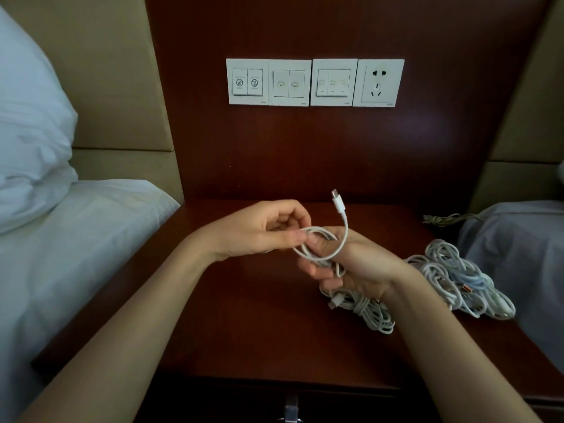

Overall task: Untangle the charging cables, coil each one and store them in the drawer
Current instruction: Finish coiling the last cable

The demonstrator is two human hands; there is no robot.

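Above the dark wooden nightstand (250,325) both hands hold one white charging cable (343,239) wound into a small loop. My left hand (262,228) pinches the loop's left side. My right hand (351,264) grips its lower part from below, fingers curled. The cable's plug end (338,203) sticks up free above the hands. A tangled pile of white cables (451,279) lies on the nightstand to the right, partly under my right wrist, with a blue-grey cable (474,282) in it. The drawer's metal handle (291,410) shows at the bottom edge; the drawer looks closed.
A bed with white sheet and pillow (33,141) borders the nightstand on the left. Another bed's sheet (515,248) lies to the right, with a greyish cord (442,219) beside it. Wall switches and a socket (378,82) sit on the wooden panel behind.
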